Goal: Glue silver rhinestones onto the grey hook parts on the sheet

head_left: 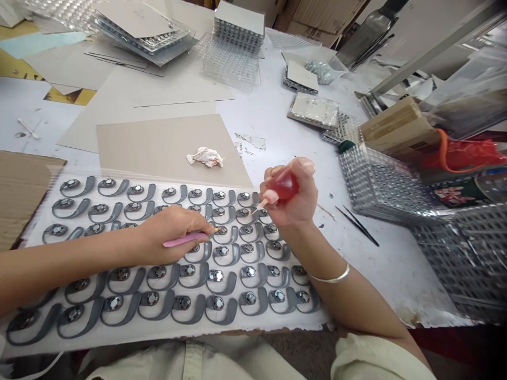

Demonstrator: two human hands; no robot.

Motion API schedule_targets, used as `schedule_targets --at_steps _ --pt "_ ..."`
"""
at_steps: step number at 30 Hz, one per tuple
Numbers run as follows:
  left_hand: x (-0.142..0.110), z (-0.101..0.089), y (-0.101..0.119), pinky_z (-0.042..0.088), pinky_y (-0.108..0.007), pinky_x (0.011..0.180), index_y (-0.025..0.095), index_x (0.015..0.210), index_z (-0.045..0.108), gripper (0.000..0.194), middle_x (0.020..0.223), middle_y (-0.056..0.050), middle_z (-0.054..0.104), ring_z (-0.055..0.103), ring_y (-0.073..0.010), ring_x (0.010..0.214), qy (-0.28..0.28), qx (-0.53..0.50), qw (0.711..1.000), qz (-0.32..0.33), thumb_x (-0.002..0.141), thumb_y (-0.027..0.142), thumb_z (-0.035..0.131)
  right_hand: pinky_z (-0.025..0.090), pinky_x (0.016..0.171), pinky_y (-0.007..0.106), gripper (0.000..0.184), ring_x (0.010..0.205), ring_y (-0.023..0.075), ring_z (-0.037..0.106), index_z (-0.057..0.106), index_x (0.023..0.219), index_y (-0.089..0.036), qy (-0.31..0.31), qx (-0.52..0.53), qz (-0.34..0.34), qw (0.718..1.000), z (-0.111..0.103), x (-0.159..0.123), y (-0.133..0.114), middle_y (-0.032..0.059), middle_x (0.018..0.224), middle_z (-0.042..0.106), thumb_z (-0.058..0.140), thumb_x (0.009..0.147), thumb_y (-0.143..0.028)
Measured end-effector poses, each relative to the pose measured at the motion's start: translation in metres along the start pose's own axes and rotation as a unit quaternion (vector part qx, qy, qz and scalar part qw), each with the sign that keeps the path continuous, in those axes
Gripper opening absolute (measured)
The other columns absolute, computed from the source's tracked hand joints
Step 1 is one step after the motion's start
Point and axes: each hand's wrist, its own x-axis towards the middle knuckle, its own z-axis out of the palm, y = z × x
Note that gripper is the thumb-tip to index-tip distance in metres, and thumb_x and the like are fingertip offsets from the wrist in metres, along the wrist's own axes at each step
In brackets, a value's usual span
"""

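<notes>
Several rows of grey curved hook-shaped pieces, each with a shiny round metal centre, lie on a white sheet. My left hand rests over the middle rows, gripping a pink slender tool whose tip touches a piece's round centre. My right hand is raised a little above the upper right pieces. It squeezes a red rubber bulb with a pale nozzle pointing down-left toward the left hand's tool tip. A thin bangle circles my right wrist.
A beige card with a crumpled white tissue lies beyond the sheet. Black tweezers lie to the right. Stacked clear blister trays stand at the back, with perforated metallic trays at right and brown cardboard at left.
</notes>
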Motion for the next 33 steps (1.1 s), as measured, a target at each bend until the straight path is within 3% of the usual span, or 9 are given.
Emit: schedule_targets --at_steps 3,5,10,13,16,23,28,33 --pt "0.001 0.001 0.005 0.053 -0.017 0.057 0.014 0.094 0.069 0.014 0.085 -0.006 0.074 0.069 -0.0128 0.066 0.044 -0.017 0.997 -0.067 0.088 0.018 0.057 0.018 0.028 0.021 0.049 0.033 0.0038 0.031 0.044 0.063 -0.021 -0.066 0.0 0.064 0.996 -0.013 0.015 -0.011 -0.0061 0.055 0.048 0.062 0.067 -0.066" --pt "0.0 -0.001 0.006 0.052 -0.016 0.054 0.015 0.095 0.069 0.014 0.086 -0.006 0.075 0.069 -0.0124 0.064 0.072 -0.011 0.994 -0.076 0.087 0.018 0.058 0.017 0.029 0.021 0.05 0.033 0.0031 0.029 0.046 0.064 -0.021 -0.078 0.015 0.079 0.994 -0.02 0.021 -0.015 -0.0064 0.055 0.048 0.066 0.063 -0.067" --pt "-0.003 -0.004 -0.004 0.059 -0.024 0.077 0.016 0.106 0.061 0.021 0.098 -0.007 0.074 0.071 -0.0173 0.09 0.099 0.069 0.991 0.059 0.088 0.01 0.053 0.019 0.029 0.022 0.054 0.034 0.0037 0.031 0.044 0.061 -0.02 0.005 0.035 0.119 0.992 -0.026 0.026 -0.021 -0.0057 0.051 0.049 0.073 0.057 -0.066" --pt "-0.005 -0.002 -0.01 0.06 -0.024 0.074 0.014 0.111 0.056 0.028 0.102 -0.009 0.072 0.071 -0.0171 0.092 0.075 0.131 0.98 0.128 0.086 0.005 0.05 0.021 0.029 0.021 0.054 0.035 0.0062 0.04 0.039 0.063 -0.022 0.04 -0.011 0.081 0.996 -0.019 0.019 -0.02 -0.007 0.051 0.046 0.073 0.062 -0.064" --pt "-0.005 0.0 -0.011 0.061 -0.022 0.065 0.013 0.111 0.055 0.03 0.102 -0.011 0.072 0.071 -0.0166 0.087 0.06 0.168 0.972 0.154 0.084 0.004 0.049 0.027 0.03 0.021 0.046 0.039 0.0088 0.048 0.039 0.065 -0.023 0.021 -0.06 0.022 0.998 -0.006 0.005 -0.013 -0.0071 0.05 0.045 0.071 0.07 -0.056" --pt "-0.01 0.008 -0.007 0.058 -0.018 0.056 0.012 0.112 0.053 0.031 0.1 -0.01 0.072 0.071 -0.0163 0.086 0.038 0.134 0.978 0.157 0.082 0.005 0.052 0.045 0.042 0.024 0.027 0.049 0.011 0.057 0.055 0.07 -0.021 -0.024 -0.142 -0.063 0.988 0.008 -0.033 0.016 -0.0024 0.058 0.058 0.068 0.077 -0.044" --pt "-0.016 0.016 -0.014 0.056 -0.018 0.054 0.012 0.114 0.053 0.037 0.103 -0.011 0.071 0.071 -0.0166 0.088 0.021 0.124 0.981 0.146 0.079 0.003 0.051 0.048 0.045 0.027 0.023 0.049 0.0122 0.06 0.061 0.081 -0.021 -0.029 -0.143 -0.07 0.987 0.002 -0.051 0.031 -0.001 0.07 0.059 0.068 0.078 -0.042" --pt "-0.02 0.017 -0.019 0.056 -0.018 0.054 0.013 0.114 0.054 0.038 0.106 -0.01 0.071 0.071 -0.0158 0.084 0.015 0.115 0.984 0.132 0.077 0.004 0.053 0.047 0.052 0.027 0.023 0.056 0.0117 0.056 0.063 0.081 -0.019 -0.03 -0.185 -0.136 0.973 0.0 -0.052 0.036 -0.0001 0.069 0.059 0.068 0.077 -0.042"
